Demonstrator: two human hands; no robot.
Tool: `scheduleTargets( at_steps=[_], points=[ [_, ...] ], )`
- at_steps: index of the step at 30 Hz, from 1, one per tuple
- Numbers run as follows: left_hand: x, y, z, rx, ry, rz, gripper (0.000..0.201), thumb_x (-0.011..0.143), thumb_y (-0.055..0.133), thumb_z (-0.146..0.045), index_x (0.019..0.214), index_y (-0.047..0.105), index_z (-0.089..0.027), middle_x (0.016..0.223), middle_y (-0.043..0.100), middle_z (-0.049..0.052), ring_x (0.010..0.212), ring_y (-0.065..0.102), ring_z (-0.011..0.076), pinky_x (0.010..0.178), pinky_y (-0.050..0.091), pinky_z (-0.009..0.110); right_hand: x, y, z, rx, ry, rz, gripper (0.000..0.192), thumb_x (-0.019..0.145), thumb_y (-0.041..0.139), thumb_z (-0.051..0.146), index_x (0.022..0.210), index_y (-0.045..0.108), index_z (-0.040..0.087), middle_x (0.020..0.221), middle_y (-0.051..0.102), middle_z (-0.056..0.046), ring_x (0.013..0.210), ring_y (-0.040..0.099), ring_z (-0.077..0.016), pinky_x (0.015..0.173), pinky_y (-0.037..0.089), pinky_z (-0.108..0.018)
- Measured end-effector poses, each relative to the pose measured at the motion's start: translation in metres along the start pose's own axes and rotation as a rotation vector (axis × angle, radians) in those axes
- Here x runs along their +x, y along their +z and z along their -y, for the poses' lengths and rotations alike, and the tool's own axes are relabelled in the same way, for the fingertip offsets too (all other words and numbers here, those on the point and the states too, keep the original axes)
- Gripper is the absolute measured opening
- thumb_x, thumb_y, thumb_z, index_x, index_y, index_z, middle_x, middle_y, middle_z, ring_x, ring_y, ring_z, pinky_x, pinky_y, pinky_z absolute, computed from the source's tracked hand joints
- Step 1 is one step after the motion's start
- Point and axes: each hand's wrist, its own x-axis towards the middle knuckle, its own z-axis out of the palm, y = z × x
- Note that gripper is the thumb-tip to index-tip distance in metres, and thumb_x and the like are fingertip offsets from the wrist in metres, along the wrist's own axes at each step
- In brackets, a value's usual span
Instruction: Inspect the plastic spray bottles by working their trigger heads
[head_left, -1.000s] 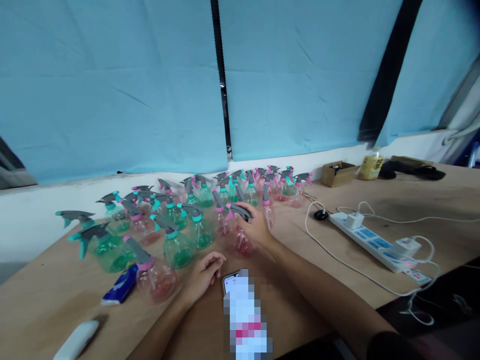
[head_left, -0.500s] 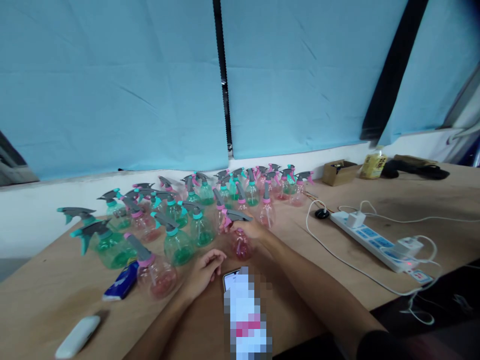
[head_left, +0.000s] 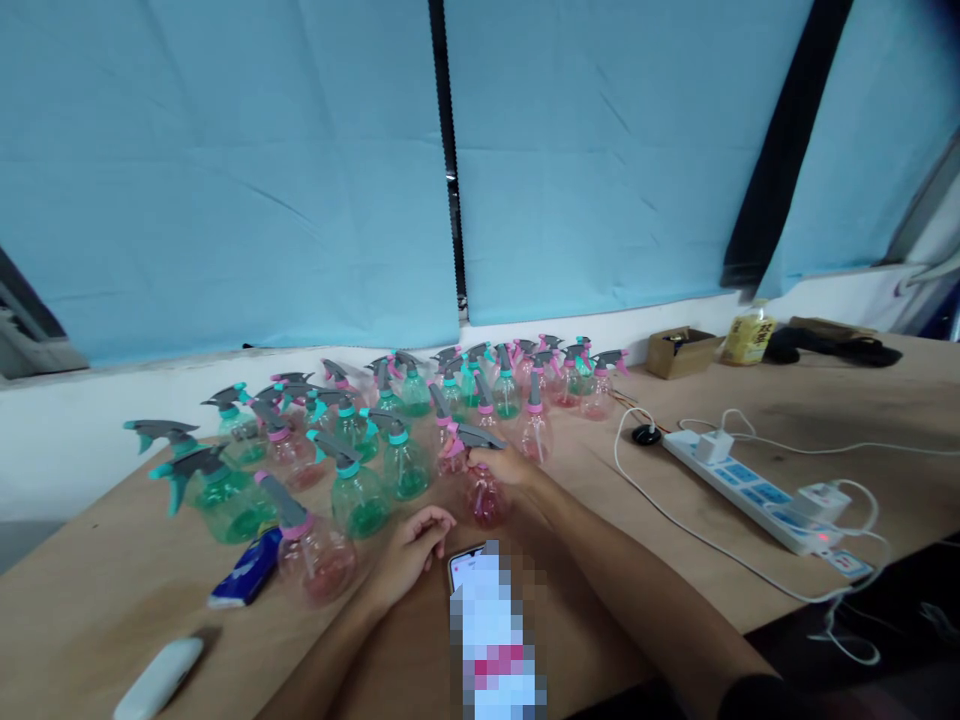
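The right hand (head_left: 504, 464) is wrapped around the neck of a pink spray bottle (head_left: 484, 492), just under its grey trigger head, fingers closed on it. The bottle stands upright on the wooden table (head_left: 112, 590), at the near edge of a big cluster of spray bottles (head_left: 390, 420), some green with teal collars, some pink with pink collars, which spreads back toward the white ledge under the blue blinds (head_left: 225, 170).

The left hand (head_left: 411, 548) rests on the table nearer the person, fingers loosely curled, holding nothing; its fingertips are just beside the top edge of a phone (head_left: 466, 562) lying flat, most of which is blurred out. Left of that hand stands another pink bottle (head_left: 311, 555), and beside it lies a small blue packet (head_left: 247, 570). Nearer the front edge of the table lies a white oblong thing (head_left: 157, 678); I cannot tell what it is.

On the right side of the table a white power strip (head_left: 750, 485) lies with chargers plugged in and white cables looping off it. Farther back, by the ledge, sit a small cardboard box (head_left: 679, 350) and a yellow bottle (head_left: 746, 335).
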Motion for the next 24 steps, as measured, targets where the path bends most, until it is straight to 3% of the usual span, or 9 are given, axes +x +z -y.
scheduleTargets(
  at_steps=[5,12,18,24],
  points=[
    [-0.0003,0.0007,0.0003,0.004,-0.005,-0.005,0.038,0.086,0.052,-0.054,0.091,0.063,-0.018,0.059,0.051,-0.006,0.046,0.04,0.0086,0.048,0.027,0.021,-0.0017,0.0013,-0.0012,0.041,0.053,-0.025,0.017,0.063,0.051,0.014,0.067,0.067,0.018,0.064,0.064,0.001,0.058,0.054,-0.0118,0.056,0.041,-0.022],
    [-0.0009,0.0022,-0.0022,-0.016,-0.001,-0.005,0.038,0.084,0.054,-0.055,0.089,0.063,-0.018,0.058,0.051,-0.006,0.046,0.04,0.0088,0.048,0.028,0.021,-0.0022,0.0002,-0.0017,0.003,0.024,-0.003,0.028,0.063,0.052,0.015,0.081,0.073,0.019,0.071,0.067,0.001,0.057,0.052,-0.0108,0.057,0.042,-0.022],
    [-0.0014,0.0025,-0.0053,-0.011,-0.013,-0.008,0.038,0.083,0.055,-0.055,0.088,0.063,-0.019,0.057,0.051,-0.006,0.046,0.04,0.0091,0.048,0.028,0.022,-0.0025,0.0026,0.0006,0.056,0.06,-0.04,0.017,0.061,0.052,0.015,0.066,0.068,0.018,0.063,0.064,0.001,0.055,0.052,-0.0107,0.055,0.042,-0.022],
    [-0.0018,0.002,-0.0043,-0.014,-0.019,-0.014,0.039,0.083,0.054,-0.056,0.088,0.063,-0.019,0.058,0.051,-0.006,0.046,0.039,0.009,0.048,0.027,0.022,-0.0029,0.0034,0.0007,0.025,0.039,-0.033,0.024,0.062,0.052,0.016,0.075,0.071,0.02,0.069,0.067,0.0,0.061,0.055,-0.0129,0.057,0.044,-0.023]
  ],
)
